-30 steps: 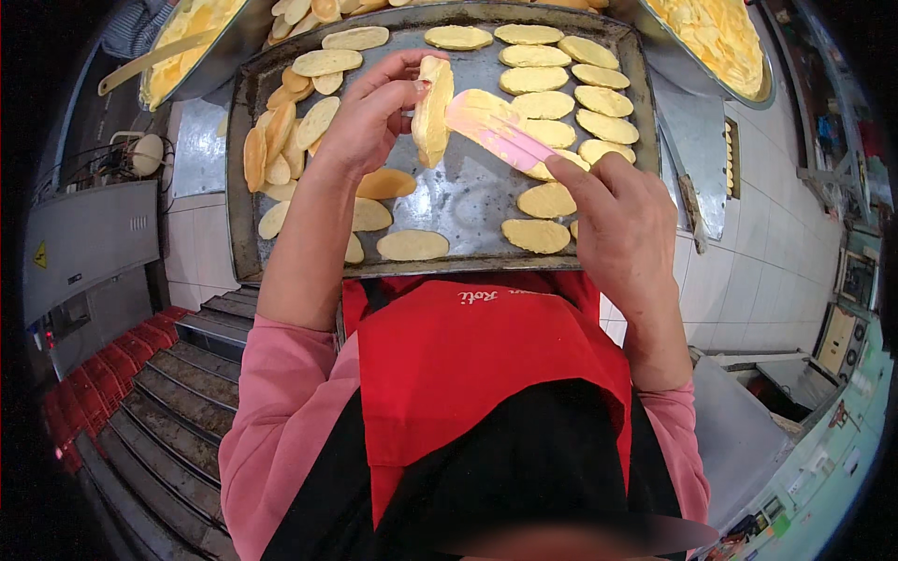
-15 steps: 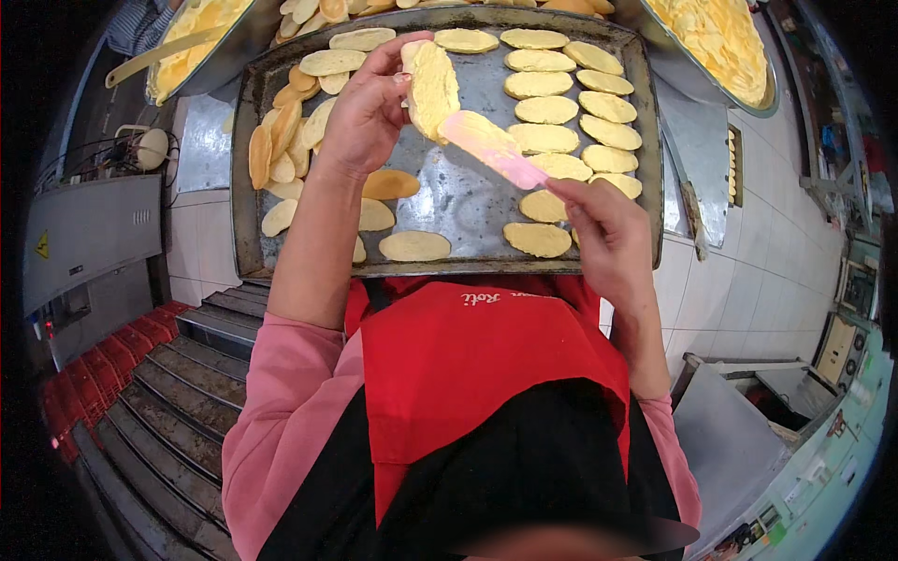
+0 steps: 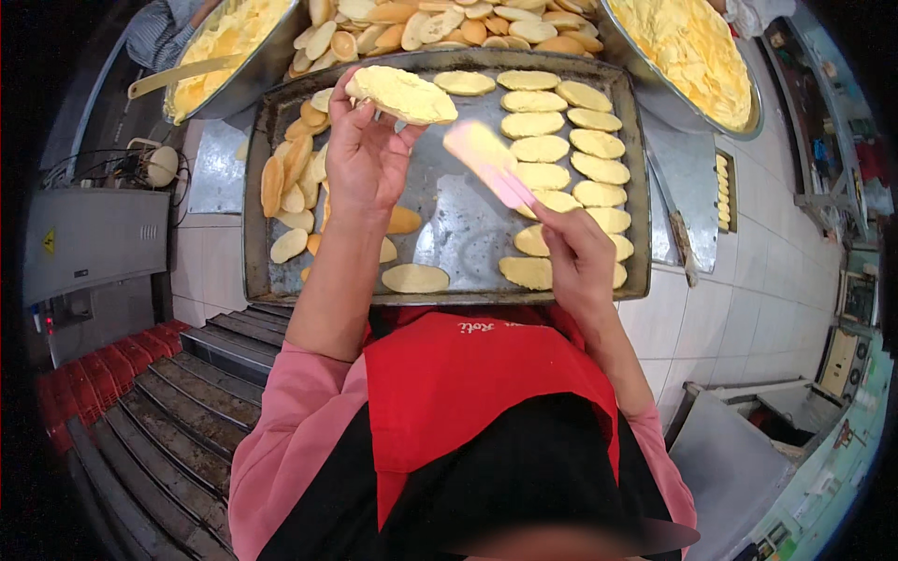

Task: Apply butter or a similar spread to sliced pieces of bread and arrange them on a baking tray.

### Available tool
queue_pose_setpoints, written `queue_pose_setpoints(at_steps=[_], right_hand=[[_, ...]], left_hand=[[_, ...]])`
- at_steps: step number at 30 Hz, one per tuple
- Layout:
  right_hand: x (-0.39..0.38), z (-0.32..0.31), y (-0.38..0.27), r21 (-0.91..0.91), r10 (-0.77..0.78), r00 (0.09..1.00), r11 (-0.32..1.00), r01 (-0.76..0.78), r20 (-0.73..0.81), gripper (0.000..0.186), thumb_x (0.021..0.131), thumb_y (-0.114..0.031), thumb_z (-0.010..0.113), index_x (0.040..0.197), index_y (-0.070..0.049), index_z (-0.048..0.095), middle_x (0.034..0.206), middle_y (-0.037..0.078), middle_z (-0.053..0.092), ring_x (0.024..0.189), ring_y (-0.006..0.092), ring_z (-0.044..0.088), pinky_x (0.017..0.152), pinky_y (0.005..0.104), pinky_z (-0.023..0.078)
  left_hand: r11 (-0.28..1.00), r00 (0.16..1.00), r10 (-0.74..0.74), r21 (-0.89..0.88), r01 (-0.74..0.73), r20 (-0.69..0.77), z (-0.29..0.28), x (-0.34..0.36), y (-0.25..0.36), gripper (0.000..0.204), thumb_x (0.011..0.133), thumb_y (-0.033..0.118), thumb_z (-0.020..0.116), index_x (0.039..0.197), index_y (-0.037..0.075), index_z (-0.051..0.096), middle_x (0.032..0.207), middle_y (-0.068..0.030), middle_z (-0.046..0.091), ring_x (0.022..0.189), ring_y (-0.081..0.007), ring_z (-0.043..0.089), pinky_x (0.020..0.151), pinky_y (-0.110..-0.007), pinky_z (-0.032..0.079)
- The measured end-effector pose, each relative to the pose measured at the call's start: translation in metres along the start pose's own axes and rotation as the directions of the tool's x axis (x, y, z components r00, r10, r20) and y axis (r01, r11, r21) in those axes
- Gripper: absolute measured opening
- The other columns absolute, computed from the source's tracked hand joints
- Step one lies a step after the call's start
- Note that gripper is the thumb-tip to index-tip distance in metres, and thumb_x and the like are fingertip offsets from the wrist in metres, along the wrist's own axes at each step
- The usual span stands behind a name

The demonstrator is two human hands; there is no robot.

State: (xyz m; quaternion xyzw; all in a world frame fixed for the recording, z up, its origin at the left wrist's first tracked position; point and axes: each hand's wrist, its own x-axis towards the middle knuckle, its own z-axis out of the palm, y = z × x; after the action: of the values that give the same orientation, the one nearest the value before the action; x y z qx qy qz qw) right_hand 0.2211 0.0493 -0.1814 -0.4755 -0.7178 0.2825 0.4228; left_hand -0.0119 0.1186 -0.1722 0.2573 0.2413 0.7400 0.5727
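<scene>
My left hand (image 3: pixel 369 159) holds an oval bread slice (image 3: pixel 402 93) above the tray, its upturned face covered with pale yellow cream. My right hand (image 3: pixel 578 251) grips a pink spatula (image 3: pixel 500 178) smeared with the same cream. The spatula's blade is blurred and sits apart from the slice, to its lower right. Beneath both hands lies a large dark metal tray (image 3: pixel 449 238). Coated slices (image 3: pixel 535 123) fill its right side in rows. Along its left side, plain slices (image 3: pixel 297 159) lie in a loose heap, partly hidden by my left forearm.
Bread slices (image 3: pixel 440 26) are piled beyond the tray. Metal bowls of yellow cream stand at the far left (image 3: pixel 224 79) and far right (image 3: pixel 687 61), the left one with a pale-handled tool (image 3: pixel 182 75). A long knife (image 3: pixel 681 234) lies right of the tray. Someone's striped sleeve (image 3: pixel 154 37) shows upper left.
The spatula has come away from the slice. My left hand has turned the slice from upright to nearly level, cream side up. The whole view has shifted, showing more of the far pile.
</scene>
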Motion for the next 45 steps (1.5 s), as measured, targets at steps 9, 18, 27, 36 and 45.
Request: queue_pose_setpoints(at_steps=[9, 18, 27, 36, 45], right_hand=[[0.029, 0.012, -0.008, -0.594, -0.278, 0.959, 0.781, 0.192, -0.055, 0.043, 0.067, 0.005, 0.054, 0.106, -0.012, 0.06, 0.068, 0.007, 0.049, 0.058, 0.0241, 0.05, 0.051, 0.0315, 0.04], [0.006, -0.008, -0.002, 0.558, 0.458, 0.813, 0.593, -0.581, 0.359, 0.023, 0.088, -0.007, 0.049, 0.107, -0.001, 0.059, 0.07, -0.003, 0.05, 0.063, 0.0047, 0.043, 0.057, 0.0187, 0.037], [-0.008, -0.04, 0.018, 0.757, 0.532, 0.841, 0.51, -0.409, 0.096, 0.024, 0.087, -0.005, 0.05, 0.109, 0.004, 0.054, 0.067, 0.0, 0.048, 0.055, 0.0051, 0.037, 0.046, 0.0165, 0.026], [-0.018, -0.052, 0.022, 0.756, 0.567, 0.822, 0.517, -0.4, 0.047, 0.025, 0.088, -0.003, 0.048, 0.111, 0.004, 0.053, 0.066, 0.002, 0.046, 0.053, 0.0059, 0.035, 0.046, 0.0168, 0.026], [-0.023, -0.053, 0.033, 0.733, 0.618, 0.78, 0.483, -0.48, 0.104, 0.027, 0.089, -0.005, 0.047, 0.114, 0.004, 0.049, 0.071, 0.006, 0.049, 0.052, 0.0068, 0.036, 0.047, 0.0167, 0.029]], left_hand=[[0.978, 0.981, 0.155, 0.121, -0.17, 0.119, 0.02, -0.015, -0.006, 0.043, 0.081, -0.002, 0.044, 0.12, 0.012, 0.034, 0.118, -0.0065, 0.041, 0.107, -0.0187, 0.047, 0.084, -0.038, 0.05], [0.939, 0.974, 0.216, 0.258, -0.226, 0.067, 0.01, -0.007, -0.019, 0.044, 0.081, -0.009, 0.045, 0.118, 0.009, 0.031, 0.117, -0.0075, 0.04, 0.106, -0.0185, 0.047, 0.081, -0.034, 0.049], [0.595, 0.913, -0.116, 0.709, 0.379, -0.391, -0.043, 0.046, -0.088, 0.046, 0.073, -0.011, 0.049, 0.115, 0.003, 0.036, 0.103, -0.0118, 0.052, 0.087, -0.0148, 0.056, 0.071, -0.026, 0.048], [-0.36, 0.989, 0.036, 0.925, -0.12, 0.142, -0.066, 0.055, -0.084, 0.037, 0.076, 0.015, 0.061, 0.111, 0.005, 0.05, 0.078, -0.0138, 0.064, 0.071, -0.027, 0.061, 0.062, -0.033, 0.049], [-0.506, 0.974, 0.216, 0.861, 0.054, 0.066, -0.116, 0.032, 0.087, 0.02, 0.078, 0.012, 0.058, 0.096, 0.005, 0.06, 0.088, -0.0109, 0.063, 0.08, -0.0251, 0.062, 0.071, -0.033, 0.048]])
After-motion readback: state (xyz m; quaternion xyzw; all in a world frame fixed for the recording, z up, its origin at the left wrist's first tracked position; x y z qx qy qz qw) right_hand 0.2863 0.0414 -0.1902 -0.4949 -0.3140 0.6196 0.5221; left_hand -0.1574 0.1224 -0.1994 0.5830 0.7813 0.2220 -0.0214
